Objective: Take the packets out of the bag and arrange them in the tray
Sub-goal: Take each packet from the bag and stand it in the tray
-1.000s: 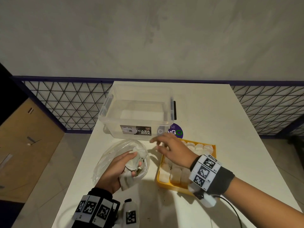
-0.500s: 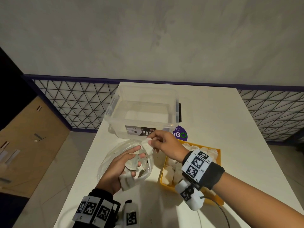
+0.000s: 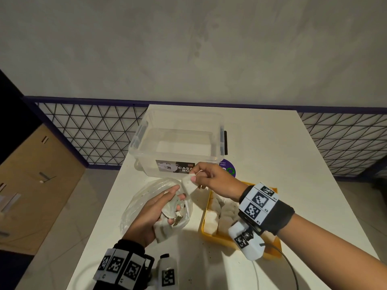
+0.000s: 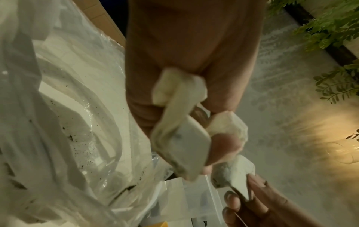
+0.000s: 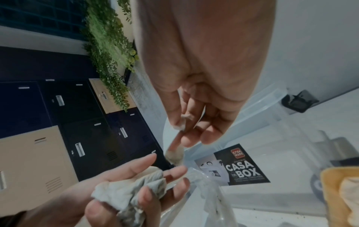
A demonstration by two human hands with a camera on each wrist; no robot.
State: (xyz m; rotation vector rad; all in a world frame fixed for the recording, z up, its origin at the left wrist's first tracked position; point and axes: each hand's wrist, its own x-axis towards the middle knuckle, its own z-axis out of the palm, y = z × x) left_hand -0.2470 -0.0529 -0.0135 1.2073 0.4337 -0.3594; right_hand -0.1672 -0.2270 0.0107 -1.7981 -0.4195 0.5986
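Note:
A clear plastic bag lies on the white table, left of a yellow tray that holds several white packets. My left hand cups a bunch of white packets over the bag; the same bunch shows in the right wrist view. My right hand pinches one white packet by its top edge, just above the left fingertips. That packet hangs below the right fingers in the left wrist view.
A clear storage box labelled CASA BOX stands behind the bag and tray. A purple round sticker lies on the table by the box. A wire fence runs behind the table, with lockers to the left.
My right hand moved left from over the tray to the left hand, took one packet from the bunch, and now holds it lifted above the left fingers.

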